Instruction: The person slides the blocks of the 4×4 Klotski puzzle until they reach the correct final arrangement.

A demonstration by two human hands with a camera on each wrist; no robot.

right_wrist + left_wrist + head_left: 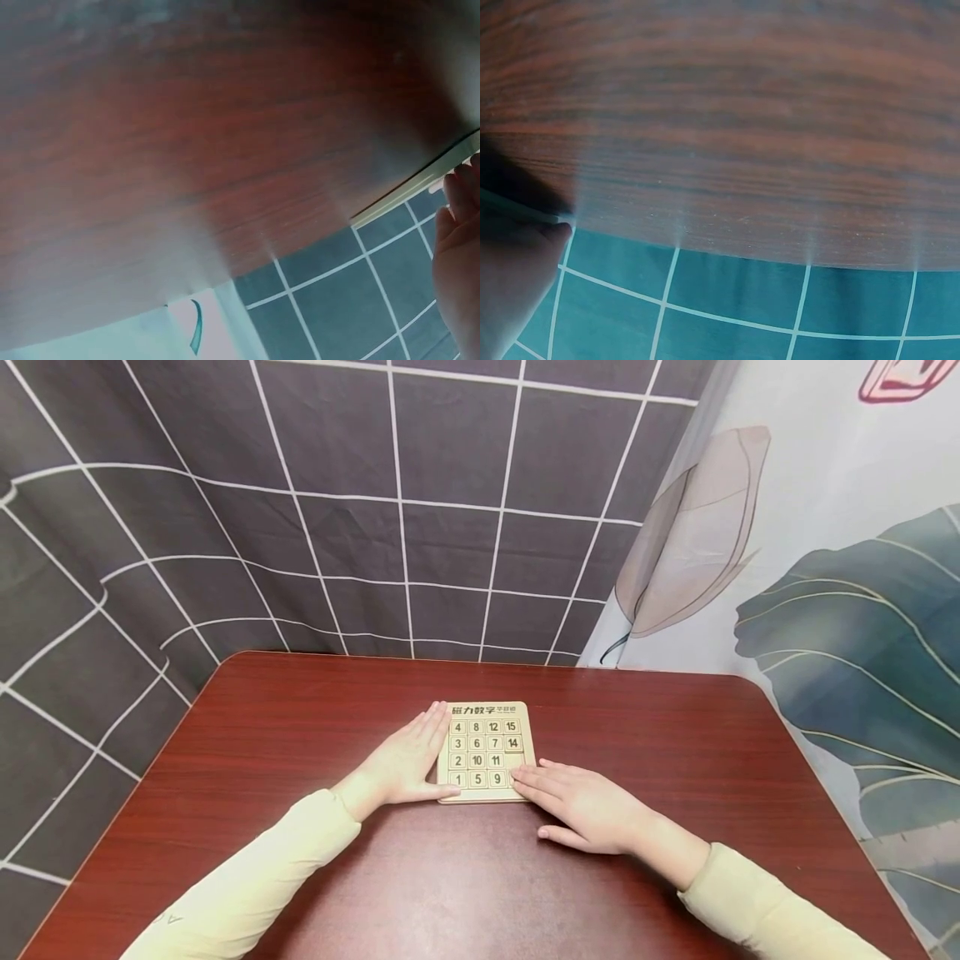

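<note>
A wooden number sliding puzzle [487,796] lies flat on the table, its numbered tiles in rows under a printed heading. My left hand [405,762] rests along its left edge, fingers straight and thumb on the lower left corner. My right hand [588,810] lies at the lower right, its extended fingertips touching the bottom right cell and covering what is there. Below the 14 tile [513,744] a cell shows no tile. In the right wrist view, part of the puzzle's edge [409,191] appears beside the fingers; the left wrist view shows only part of the left hand [514,281].
The reddish-brown wooden table [300,710] spreads around the puzzle on all sides. Behind it hangs a dark grey curtain [450,543] with white grid lines. A white curtain with leaf prints [847,693] hangs at the right.
</note>
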